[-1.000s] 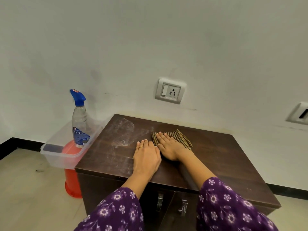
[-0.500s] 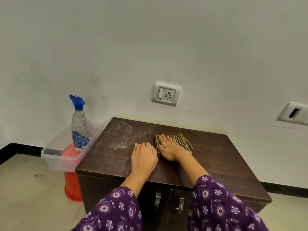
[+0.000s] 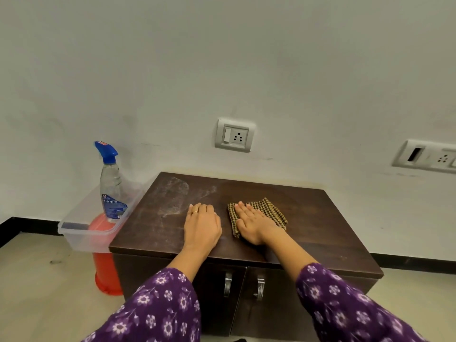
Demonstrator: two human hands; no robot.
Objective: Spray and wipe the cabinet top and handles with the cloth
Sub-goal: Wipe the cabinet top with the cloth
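Both hands lie flat on the dark brown wooden cabinet top (image 3: 320, 230).
Two metal handles (image 3: 228, 283) sit under its front edge. The left hand (image 3: 202, 228) rests on bare wood, fingers straight and together. The right hand (image 3: 254, 227) presses the brown checked cloth (image 3: 271, 211) at the middle with straight fingers. The clear blue-capped spray bottle (image 3: 111, 183) stands beyond the left edge.

One cabinet (image 3: 320, 218) fills the middle of the frame. Low on its front are two handles, a left handle (image 3: 227, 284) and a right handle (image 3: 259, 287). There is one cloth (image 3: 269, 208). I count two hands, the left hand (image 3: 202, 227) and the right hand (image 3: 251, 225), and one ring (image 3: 194, 212). At the left are one spray bottle (image 3: 111, 183), one clear box (image 3: 84, 233) and one red bucket (image 3: 106, 272). There are two sockets, a middle socket (image 3: 235, 135) and a far-right socket (image 3: 429, 156).
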